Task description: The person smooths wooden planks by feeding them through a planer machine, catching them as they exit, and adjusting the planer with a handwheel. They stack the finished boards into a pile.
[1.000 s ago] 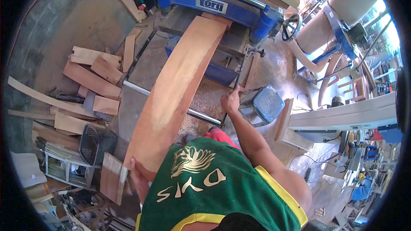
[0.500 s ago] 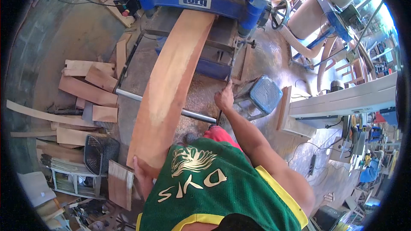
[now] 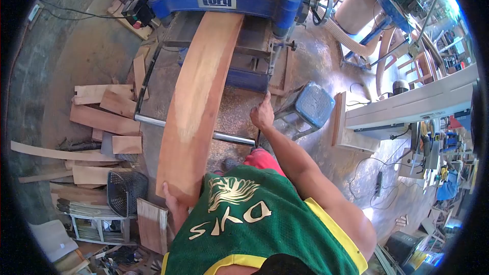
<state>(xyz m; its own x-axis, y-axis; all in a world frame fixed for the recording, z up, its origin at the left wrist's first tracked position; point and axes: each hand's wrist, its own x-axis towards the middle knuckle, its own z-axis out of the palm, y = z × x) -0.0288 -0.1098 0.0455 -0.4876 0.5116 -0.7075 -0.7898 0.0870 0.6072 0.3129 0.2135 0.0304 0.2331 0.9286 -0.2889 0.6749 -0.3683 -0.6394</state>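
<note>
1 long board (image 3: 196, 112) lies over the metal roller (image 3: 234, 138), running from about 7 o'clock to 12 o'clock, its far end at the opening of the blue machine (image 3: 277, 2). The left hand (image 3: 175, 206) has its grip closed on the near end's left corner, some fingers hidden; the right hand (image 3: 263, 113) rests half-curled on the dark side rail (image 3: 258, 137), index finger towards 12 o'clock, and I cannot tell whether that grip closes fully. Supporting the board seems the step in hand; the next move calls for a level, straight hold. At 8 o'clock, 1 dark basket (image 3: 127, 196) tilts, contents unreadable, near 1 white rack (image 3: 102, 217).
</note>
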